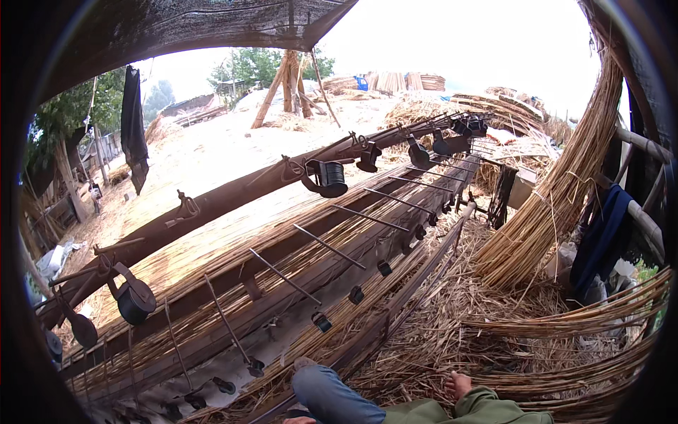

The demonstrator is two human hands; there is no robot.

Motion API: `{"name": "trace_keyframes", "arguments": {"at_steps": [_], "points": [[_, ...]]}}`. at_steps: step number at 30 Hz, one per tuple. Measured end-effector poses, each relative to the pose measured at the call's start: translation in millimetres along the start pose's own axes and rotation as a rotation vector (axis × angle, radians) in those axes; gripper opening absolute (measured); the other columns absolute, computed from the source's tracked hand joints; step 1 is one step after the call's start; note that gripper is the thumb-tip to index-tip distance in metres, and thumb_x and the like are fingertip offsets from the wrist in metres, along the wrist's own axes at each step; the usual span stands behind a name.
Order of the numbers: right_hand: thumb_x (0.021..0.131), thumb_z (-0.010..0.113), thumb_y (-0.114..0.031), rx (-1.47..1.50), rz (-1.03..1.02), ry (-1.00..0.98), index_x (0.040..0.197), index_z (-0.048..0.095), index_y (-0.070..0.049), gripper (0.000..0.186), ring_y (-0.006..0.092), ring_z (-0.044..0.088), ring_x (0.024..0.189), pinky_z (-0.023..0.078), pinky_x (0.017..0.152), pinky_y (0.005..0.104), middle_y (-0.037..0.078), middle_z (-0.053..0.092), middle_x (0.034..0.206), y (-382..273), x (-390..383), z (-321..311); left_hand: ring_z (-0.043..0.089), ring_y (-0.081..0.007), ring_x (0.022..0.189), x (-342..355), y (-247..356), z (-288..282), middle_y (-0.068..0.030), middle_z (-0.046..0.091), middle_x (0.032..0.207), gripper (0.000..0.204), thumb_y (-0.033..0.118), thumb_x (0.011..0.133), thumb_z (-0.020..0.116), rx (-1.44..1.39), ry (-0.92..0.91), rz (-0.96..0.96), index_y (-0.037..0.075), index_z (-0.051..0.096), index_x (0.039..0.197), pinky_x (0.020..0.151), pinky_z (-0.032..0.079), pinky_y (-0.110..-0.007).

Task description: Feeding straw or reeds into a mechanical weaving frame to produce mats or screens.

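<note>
Right hand [459, 386] beside reeds [554, 385], grip unclear; dark spool [329, 177] in a hanging bracket [311, 186].

The reeds [565, 384] look dry and rough, the beam [236, 189] matt metal.

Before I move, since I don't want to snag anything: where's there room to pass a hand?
Open gaps lie between neighbouring thin rods, below the dark upper beam. It's crowded by the right hand, with reed stalks and loose straw.
</note>
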State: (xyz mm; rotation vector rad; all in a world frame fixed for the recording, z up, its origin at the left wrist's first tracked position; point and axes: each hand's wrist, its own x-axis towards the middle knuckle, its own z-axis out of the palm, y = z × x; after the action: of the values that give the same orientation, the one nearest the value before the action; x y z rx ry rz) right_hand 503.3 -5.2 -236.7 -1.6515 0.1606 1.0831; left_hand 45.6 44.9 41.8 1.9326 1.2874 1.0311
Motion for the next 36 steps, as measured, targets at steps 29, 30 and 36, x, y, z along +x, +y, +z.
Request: {"name": "trace_keyframes", "arguments": {"at_steps": [29, 30, 36], "points": [[0.094, 0.046, -0.033, -0.159, -0.559, 0.594, 0.119, 0.04, -0.004, 0.039, 0.0267, 0.043, 0.101, 0.04, 0.082, 0.0418, 0.013, 0.042, 0.113, -144.6, -101.3, -142.1, 0.062, -0.025, 0.087, 54.7, -61.0, -14.4, -0.0095, 0.065, 0.096, 0.02, 0.017, 0.085, 0.06, -0.157, -0.291, 0.054, 0.006, 0.063, 0.101, 0.079, 0.048, -0.032], [0.094, 0.046, -0.033, -0.171, -0.562, 0.578, 0.119, 0.04, -0.004, 0.038, 0.0265, 0.044, 0.1, 0.04, 0.082, 0.0416, 0.013, 0.043, 0.112, -142.0, -102.8, -136.3, 0.062, -0.025, 0.087, 55.1, -60.3, -12.1, -0.0095, 0.065, 0.096, 0.02, 0.017, 0.085, 0.06, -0.156, -0.29, 0.052, 0.006, 0.063, 0.101, 0.079, 0.048, -0.032], [0.094, 0.046, -0.032, -0.213, -0.577, 0.514, 0.114, 0.043, -0.004, 0.035, 0.0258, 0.046, 0.094, 0.041, 0.077, 0.0403, 0.012, 0.046, 0.105, -119.8, -108.0, -112.1, 0.062, -0.0252, 0.087, 57.8, -62.0, 2.1, -0.0096, 0.065, 0.095, 0.019, 0.018, 0.085, 0.061, -0.119, -0.233, 0.15, 0.006, 0.064, 0.099, 0.078, 0.048, -0.033]]}}
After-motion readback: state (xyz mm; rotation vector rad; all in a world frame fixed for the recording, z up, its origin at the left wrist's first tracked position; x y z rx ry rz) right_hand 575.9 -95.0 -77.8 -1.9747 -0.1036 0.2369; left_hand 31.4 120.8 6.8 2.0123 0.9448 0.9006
